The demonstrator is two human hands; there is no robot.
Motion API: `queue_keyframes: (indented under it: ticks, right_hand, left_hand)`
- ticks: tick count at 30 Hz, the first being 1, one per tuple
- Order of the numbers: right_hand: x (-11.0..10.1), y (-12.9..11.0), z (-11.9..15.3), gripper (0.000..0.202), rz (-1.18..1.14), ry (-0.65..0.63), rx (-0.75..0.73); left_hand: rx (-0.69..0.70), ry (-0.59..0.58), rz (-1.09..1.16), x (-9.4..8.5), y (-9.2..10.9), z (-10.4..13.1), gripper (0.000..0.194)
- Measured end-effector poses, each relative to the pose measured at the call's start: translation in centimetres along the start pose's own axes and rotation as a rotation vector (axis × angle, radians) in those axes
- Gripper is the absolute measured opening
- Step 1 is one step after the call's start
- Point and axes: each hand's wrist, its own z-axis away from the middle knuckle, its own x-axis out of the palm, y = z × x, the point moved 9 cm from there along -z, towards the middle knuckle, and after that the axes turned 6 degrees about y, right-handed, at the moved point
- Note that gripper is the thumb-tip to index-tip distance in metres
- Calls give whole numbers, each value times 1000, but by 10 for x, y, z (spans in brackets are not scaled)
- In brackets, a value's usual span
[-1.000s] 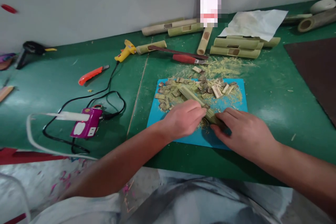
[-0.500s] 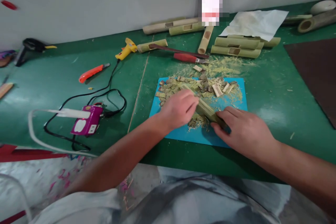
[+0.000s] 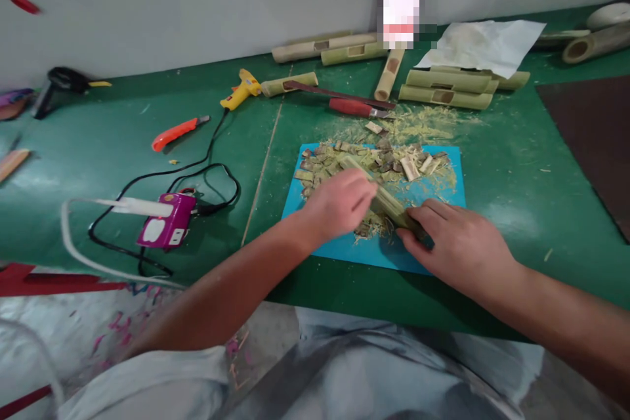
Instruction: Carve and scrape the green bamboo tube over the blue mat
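A green bamboo tube (image 3: 390, 205) lies slantwise over the blue board (image 3: 339, 254). My left hand (image 3: 340, 205) is closed at its middle, with the fingertips curled against the tube and partly hidden. My right hand (image 3: 457, 236) is wrapped round the near right end. Something dark and bluish shows under the right fingers, and I cannot make out what it is. Around the tube are bamboo chips (image 3: 409, 168) and pale shavings. Just beyond the board rests a red-handled knife (image 3: 352, 107) beside a long dark strip (image 3: 339, 94).
Cut bamboo tubes (image 3: 445, 97) are stacked at the back under a white paper (image 3: 485, 46). To the left lie an orange cutter (image 3: 178, 134), a yellow glue gun (image 3: 241, 90) and a purple power adapter (image 3: 168, 220) with cables. A dark brown board (image 3: 590, 138) is at the right.
The whole view has shifted slightly. Both hands remain at about the same places on the bamboo tube.
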Motion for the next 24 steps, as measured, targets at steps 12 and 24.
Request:
queue_keyframes:
  ticks: [12,24]
  right_hand:
    - [-1,0,0,27,12,15,-11]
    - [2,-2,0,22,25,-15,-18]
  left_hand:
    - [3,45,-46,-4,-4,3,25]
    - [86,-103,-52,11,12,5,26]
